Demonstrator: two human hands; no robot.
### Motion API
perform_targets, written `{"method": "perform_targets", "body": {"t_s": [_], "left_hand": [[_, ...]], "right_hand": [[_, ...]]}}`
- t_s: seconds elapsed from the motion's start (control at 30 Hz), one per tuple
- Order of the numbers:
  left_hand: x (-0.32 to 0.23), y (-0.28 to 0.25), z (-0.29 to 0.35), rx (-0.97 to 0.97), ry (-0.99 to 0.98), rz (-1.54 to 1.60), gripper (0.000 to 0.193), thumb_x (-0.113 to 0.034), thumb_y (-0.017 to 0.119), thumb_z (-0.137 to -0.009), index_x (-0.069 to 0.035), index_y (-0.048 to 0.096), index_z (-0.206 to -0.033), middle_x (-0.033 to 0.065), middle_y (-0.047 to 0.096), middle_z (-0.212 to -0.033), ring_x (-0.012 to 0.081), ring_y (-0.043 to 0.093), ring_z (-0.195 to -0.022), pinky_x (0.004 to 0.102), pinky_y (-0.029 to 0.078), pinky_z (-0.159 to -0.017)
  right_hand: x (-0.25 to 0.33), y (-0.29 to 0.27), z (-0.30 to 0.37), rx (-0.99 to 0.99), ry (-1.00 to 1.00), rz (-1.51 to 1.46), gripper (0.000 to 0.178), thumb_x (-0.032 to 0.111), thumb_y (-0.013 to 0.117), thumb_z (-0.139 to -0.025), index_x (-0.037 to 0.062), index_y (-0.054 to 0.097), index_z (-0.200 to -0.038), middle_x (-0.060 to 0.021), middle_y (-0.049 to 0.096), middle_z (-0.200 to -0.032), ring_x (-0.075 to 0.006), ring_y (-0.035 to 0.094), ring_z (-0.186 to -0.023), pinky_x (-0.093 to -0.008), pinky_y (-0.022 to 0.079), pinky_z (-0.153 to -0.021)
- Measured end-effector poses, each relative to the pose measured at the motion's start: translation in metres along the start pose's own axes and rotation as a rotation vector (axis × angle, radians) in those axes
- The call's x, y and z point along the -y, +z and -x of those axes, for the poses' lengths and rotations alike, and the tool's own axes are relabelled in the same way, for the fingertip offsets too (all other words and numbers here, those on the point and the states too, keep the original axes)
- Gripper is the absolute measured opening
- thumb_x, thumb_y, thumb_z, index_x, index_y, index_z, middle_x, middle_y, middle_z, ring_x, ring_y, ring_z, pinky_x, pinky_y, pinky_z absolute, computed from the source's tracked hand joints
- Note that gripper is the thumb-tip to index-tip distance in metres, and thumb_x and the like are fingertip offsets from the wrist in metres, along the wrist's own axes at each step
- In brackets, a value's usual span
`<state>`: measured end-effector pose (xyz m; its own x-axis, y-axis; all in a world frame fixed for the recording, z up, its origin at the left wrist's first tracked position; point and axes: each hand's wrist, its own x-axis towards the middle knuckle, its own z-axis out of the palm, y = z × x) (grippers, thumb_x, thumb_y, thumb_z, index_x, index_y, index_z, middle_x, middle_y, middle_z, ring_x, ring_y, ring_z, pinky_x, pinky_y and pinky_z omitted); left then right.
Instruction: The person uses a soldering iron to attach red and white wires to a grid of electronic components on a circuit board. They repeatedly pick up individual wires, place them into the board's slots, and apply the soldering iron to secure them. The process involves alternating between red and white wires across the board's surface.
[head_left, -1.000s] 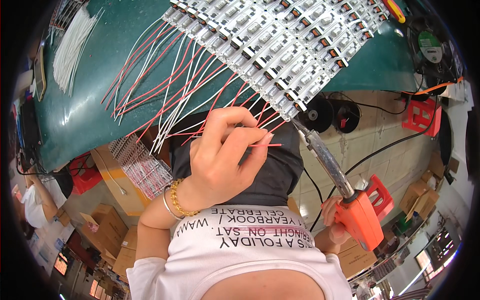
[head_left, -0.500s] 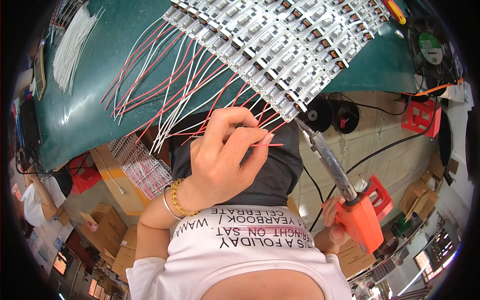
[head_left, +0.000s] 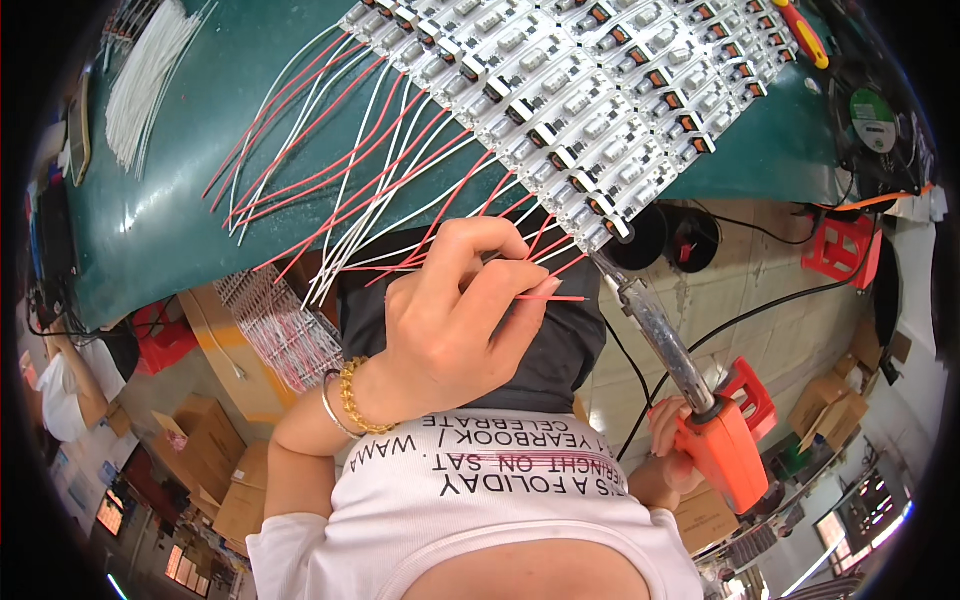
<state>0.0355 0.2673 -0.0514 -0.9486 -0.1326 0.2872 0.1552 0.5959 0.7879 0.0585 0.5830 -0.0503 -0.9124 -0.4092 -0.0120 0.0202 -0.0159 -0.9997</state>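
My left hand point(head_left: 450, 310) is closed in a pinch on a thin red wire point(head_left: 555, 298), whose free end sticks out to the right past the fingertips. My right hand point(head_left: 672, 440) is wrapped round the orange handle of a soldering iron point(head_left: 665, 340). Its metal barrel slants up and left, and the tip is at or very near the lowest corner of a panel of small white circuit boards point(head_left: 570, 110). I cannot tell whether they touch. Red and white wires point(head_left: 370, 190) trail from the panel's left edge, some passing behind my left hand.
The panel lies on a dark green tabletop point(head_left: 200, 240). A bundle of white wires point(head_left: 150, 90) is at far left, a yellow-and-red tool point(head_left: 802, 35) at upper right beside a black fan point(head_left: 875, 120). Red stools point(head_left: 842, 245), black cables and cartons point(head_left: 205, 450) stand below.
The view has shifted slightly, so the panel and fan sit farther right and lower. My left hand and its red wire have moved a little right; the iron's tip stays by the panel's corner.
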Motion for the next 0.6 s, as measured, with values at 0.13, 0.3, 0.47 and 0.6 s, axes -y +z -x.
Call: {"method": "perform_targets", "body": {"t_s": [0.13, 0.3, 0.47, 0.6], "left_hand": [[0.005, 0.005, 0.000, -0.122, 0.073, -0.035, 0.017, 0.001, 0.075, -0.070, -0.003, 0.063, -0.082, 0.0071, 0.058, -0.092, 0.0083, 0.050, -0.049, 0.0224, 0.038, -0.041], [0.000, 0.000, -0.002, -0.009, 0.024, -0.020, 0.020, 0.005, 0.075, -0.072, -0.001, 0.064, -0.088, 0.0127, 0.058, -0.094, 0.0179, 0.058, -0.071, 0.0248, 0.047, -0.054], [-0.002, -0.005, 0.001, -0.035, 0.011, -0.044, 0.021, 0.005, 0.075, -0.072, -0.001, 0.065, -0.088, 0.0126, 0.059, -0.094, 0.0176, 0.058, -0.070, 0.0249, 0.047, -0.054], [0.005, 0.006, -0.001, -0.112, 0.082, -0.036, 0.017, 0.001, 0.075, -0.070, -0.003, 0.063, -0.082, 0.0069, 0.058, -0.093, 0.0074, 0.051, -0.049, 0.0223, 0.037, -0.041]], "right_hand": [[-0.001, -0.003, 0.001, 0.022, 0.060, -0.034, 0.064, 0.051, 0.087, -0.059, -0.0032, 0.059, -0.077, -0.0056, 0.057, -0.062, -0.0166, 0.049, -0.047, -0.0291, 0.037, -0.044], [-0.008, -0.016, 0.000, 0.164, 0.034, -0.007, 0.054, 0.041, 0.091, -0.060, -0.0015, 0.060, -0.076, -0.0057, 0.056, -0.061, -0.0178, 0.050, -0.046, -0.0298, 0.038, -0.044], [-0.027, -0.031, 0.019, 0.144, -0.146, -0.007, 0.049, 0.039, 0.086, -0.068, -0.0010, 0.059, -0.074, -0.0038, 0.055, -0.060, -0.0173, 0.053, -0.048, -0.0292, 0.042, -0.046], [-0.008, -0.008, 0.008, 0.021, -0.069, 0.006, 0.053, 0.046, 0.082, -0.071, -0.0008, 0.058, -0.076, -0.0020, 0.056, -0.060, -0.0166, 0.054, -0.049, -0.0277, 0.045, -0.049]]}}
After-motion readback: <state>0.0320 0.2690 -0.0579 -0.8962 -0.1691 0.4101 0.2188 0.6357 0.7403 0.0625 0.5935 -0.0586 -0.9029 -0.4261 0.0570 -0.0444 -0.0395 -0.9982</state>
